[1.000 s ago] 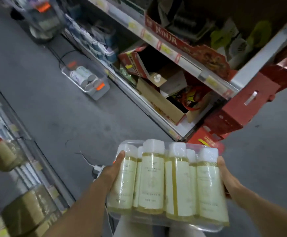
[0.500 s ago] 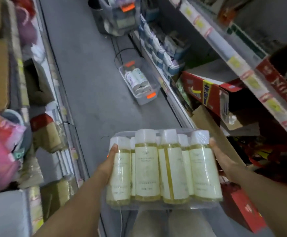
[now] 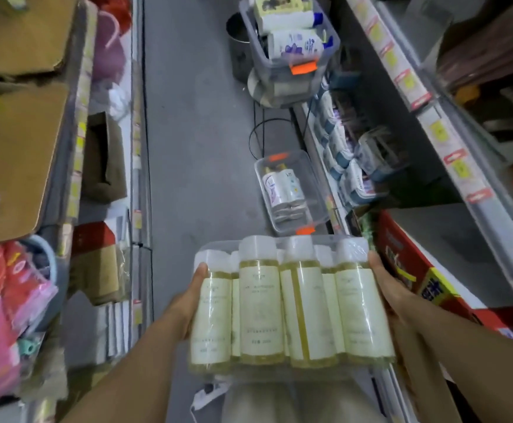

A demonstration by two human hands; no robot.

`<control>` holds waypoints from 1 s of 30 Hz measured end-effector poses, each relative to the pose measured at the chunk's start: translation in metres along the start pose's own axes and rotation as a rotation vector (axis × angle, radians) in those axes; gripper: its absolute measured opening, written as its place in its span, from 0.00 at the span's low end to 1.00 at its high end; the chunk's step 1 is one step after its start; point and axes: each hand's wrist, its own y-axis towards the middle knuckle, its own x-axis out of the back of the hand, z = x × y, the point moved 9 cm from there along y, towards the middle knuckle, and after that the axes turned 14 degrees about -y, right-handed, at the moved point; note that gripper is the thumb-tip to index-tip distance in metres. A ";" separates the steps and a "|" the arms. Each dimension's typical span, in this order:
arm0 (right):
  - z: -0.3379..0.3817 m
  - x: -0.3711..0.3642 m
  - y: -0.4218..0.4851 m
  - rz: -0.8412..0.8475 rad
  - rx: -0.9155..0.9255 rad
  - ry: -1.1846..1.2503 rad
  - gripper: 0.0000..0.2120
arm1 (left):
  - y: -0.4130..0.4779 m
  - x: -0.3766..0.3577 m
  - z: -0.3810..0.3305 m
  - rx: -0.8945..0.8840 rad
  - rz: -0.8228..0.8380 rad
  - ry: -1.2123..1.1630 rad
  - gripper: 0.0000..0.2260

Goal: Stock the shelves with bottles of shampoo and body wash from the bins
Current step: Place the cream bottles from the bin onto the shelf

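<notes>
I carry a clear plastic bin (image 3: 353,244) in front of my waist. It holds several bottles of yellow liquid (image 3: 260,306) with white caps and pale labels, standing upright and packed close. My left hand (image 3: 186,303) grips the bin's left side, thumb up along the outermost bottle. My right hand (image 3: 386,290) grips the right side, its fingers hidden under the bin. A second clear bin (image 3: 307,166) lies on the aisle floor ahead with a few white bottles (image 3: 281,186) lying in it.
A taller clear bin (image 3: 331,35) of white bottles stands further down the aisle by a dark bucket (image 3: 237,44). Shelves (image 3: 450,138) with price tags run along the right, with a red carton (image 3: 414,270) low down. Cardboard boxes (image 3: 20,154) and pink packs fill the left shelves. A black cable (image 3: 253,138) loops on the floor.
The view has swung from the right-hand shelf end to straight down the aisle, and the floor bin is now nearer, directly ahead. Both hands keep the same hold on the bin.
</notes>
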 end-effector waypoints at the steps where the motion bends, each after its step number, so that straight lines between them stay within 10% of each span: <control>1: 0.021 0.002 0.004 -0.033 -0.009 -0.017 0.62 | 0.004 -0.003 -0.016 0.010 -0.013 -0.009 0.54; 11: 0.199 -0.047 0.069 0.016 0.026 -0.191 0.28 | 0.054 0.016 -0.172 0.012 -0.070 -0.095 0.57; 26: 0.475 -0.224 0.165 0.191 -0.001 -0.366 0.41 | 0.157 0.143 -0.472 -0.038 -0.163 -0.083 0.57; 30: 0.536 -0.254 0.194 0.198 -0.005 -0.354 0.47 | 0.172 0.146 -0.555 -0.091 -0.135 -0.124 0.35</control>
